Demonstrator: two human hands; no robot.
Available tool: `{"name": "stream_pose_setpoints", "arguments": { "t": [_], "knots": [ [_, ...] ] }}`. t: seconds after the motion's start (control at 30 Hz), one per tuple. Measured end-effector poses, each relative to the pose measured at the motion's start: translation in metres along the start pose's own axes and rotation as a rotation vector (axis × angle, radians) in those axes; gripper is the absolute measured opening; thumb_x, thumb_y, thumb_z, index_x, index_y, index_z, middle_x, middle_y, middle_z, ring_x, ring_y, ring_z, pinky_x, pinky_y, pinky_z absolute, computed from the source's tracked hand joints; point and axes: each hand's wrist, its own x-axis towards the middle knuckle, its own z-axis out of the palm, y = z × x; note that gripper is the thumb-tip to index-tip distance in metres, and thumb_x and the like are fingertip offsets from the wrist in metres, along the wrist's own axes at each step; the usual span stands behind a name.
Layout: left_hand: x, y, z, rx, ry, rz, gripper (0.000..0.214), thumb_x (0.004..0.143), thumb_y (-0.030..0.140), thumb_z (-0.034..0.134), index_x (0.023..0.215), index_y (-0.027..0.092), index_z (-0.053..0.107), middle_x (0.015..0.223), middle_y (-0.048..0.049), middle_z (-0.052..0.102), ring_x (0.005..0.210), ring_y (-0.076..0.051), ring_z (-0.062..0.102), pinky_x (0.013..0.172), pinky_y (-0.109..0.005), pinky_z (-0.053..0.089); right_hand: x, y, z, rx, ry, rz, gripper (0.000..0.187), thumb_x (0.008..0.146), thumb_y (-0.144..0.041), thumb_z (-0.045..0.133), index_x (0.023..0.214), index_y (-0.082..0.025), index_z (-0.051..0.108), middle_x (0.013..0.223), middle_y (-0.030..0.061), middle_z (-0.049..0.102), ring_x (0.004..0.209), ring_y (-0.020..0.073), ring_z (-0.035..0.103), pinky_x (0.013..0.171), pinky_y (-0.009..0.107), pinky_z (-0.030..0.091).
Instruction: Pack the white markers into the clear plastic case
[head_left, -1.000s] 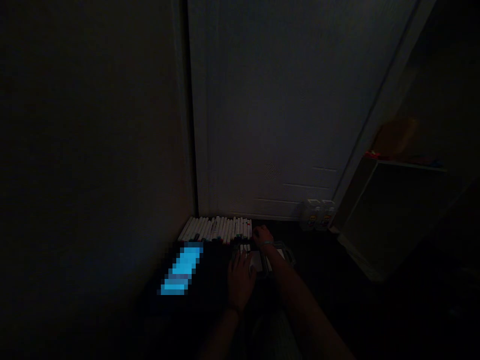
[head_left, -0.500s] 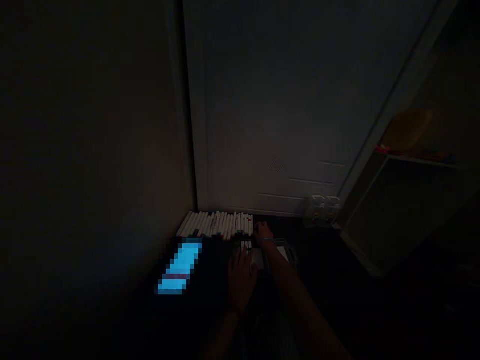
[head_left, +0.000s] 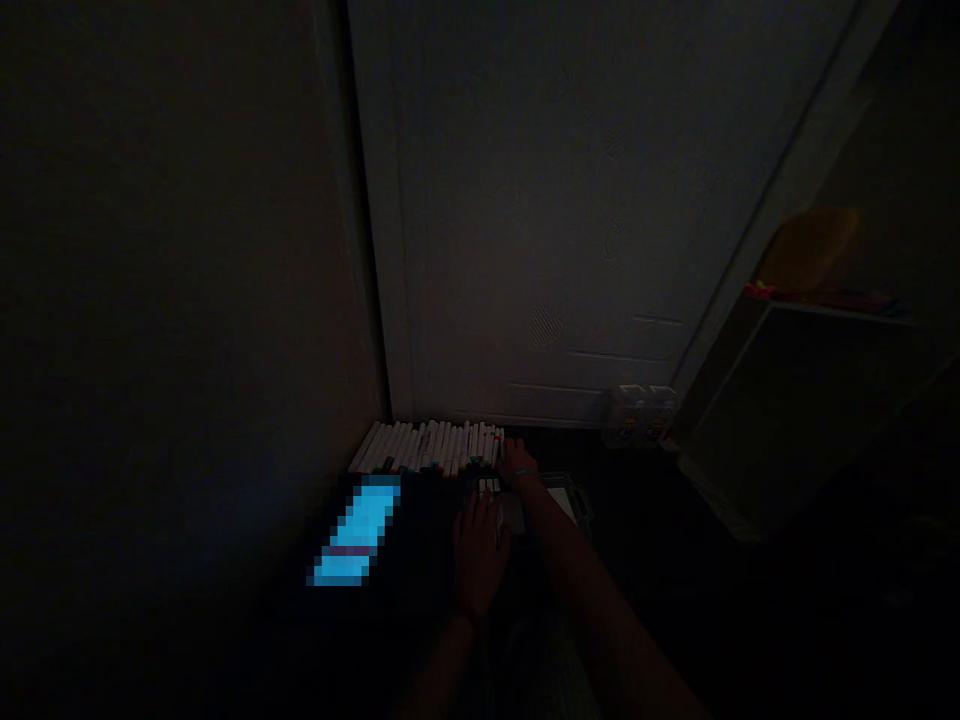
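Markers (head_left: 431, 452) with white barrels lie in a row on the floor against the door (head_left: 540, 250). My right hand (head_left: 513, 460) is at the row's right end, and in this dark I cannot tell whether it grips one. My left hand (head_left: 480, 545) rests flat, fingers open, on a clear case (head_left: 564, 500), near a glowing blue screen (head_left: 356, 530).

White markers (head_left: 431, 449) – coloured caps; glowing blue screen (head_left: 356, 530); pale door (head_left: 555, 220); yellowish object (head_left: 814, 245).
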Motion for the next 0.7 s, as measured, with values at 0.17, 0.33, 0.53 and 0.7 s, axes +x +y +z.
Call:
{"name": "stream_pose_setpoints", "arguments": {
  "t": [0.17, 0.33, 0.53, 0.7],
  "knots": [
    [0.001, 0.001, -0.002, -0.023, -0.006, -0.009, 0.041, 0.084, 0.025, 0.041, 0.124, 0.022, 0.048, 0.136, -0.0067, 0.043, 0.129, -0.026, 0.03, 0.103, -0.047, 0.026, 0.0, 0.0, 0.0, 0.019, -0.011, 0.041, 0.031, 0.082, -0.026, 0.049, 0.112, -0.018, 0.043, 0.11, 0.0127, 0.052, 0.097, 0.0221, 0.057, 0.074, 0.03, 0.042],
    [0.001, -0.001, -0.001, -0.015, -0.016, -0.007, 0.04, 0.084, 0.024, 0.041, 0.123, 0.021, 0.048, 0.135, -0.0067, 0.044, 0.129, -0.026, 0.03, 0.103, -0.047, 0.026, 0.004, 0.0, -0.002, 0.055, -0.025, 0.058, 0.039, 0.08, -0.023, 0.052, 0.117, -0.014, 0.043, 0.106, 0.0157, 0.057, 0.097, 0.0229, 0.058, 0.075, 0.029, 0.042],
    [0.001, -0.005, 0.004, 0.003, -0.023, 0.006, 0.043, 0.084, 0.024, 0.039, 0.127, 0.018, 0.045, 0.134, -0.0077, 0.045, 0.128, -0.024, 0.032, 0.103, -0.044, 0.027, 0.001, -0.001, -0.006, 0.086, 0.0, 0.101, 0.035, 0.077, -0.016, 0.053, 0.112, -0.013, 0.05, 0.101, 0.0168, 0.059, 0.091, 0.0238, 0.06, 0.072, 0.031, 0.043],
    [0.001, -0.005, 0.005, 0.007, 0.007, 0.014, 0.043, 0.085, 0.026, 0.039, 0.126, 0.018, 0.045, 0.136, -0.0079, 0.043, 0.128, -0.023, 0.032, 0.103, -0.043, 0.027, -0.002, 0.006, -0.022, 0.147, 0.111, 0.083, 0.026, 0.081, -0.008, 0.042, 0.102, -0.011, 0.056, 0.102, 0.018, 0.056, 0.092, 0.0223, 0.057, 0.076, 0.031, 0.041]
  ]
}}
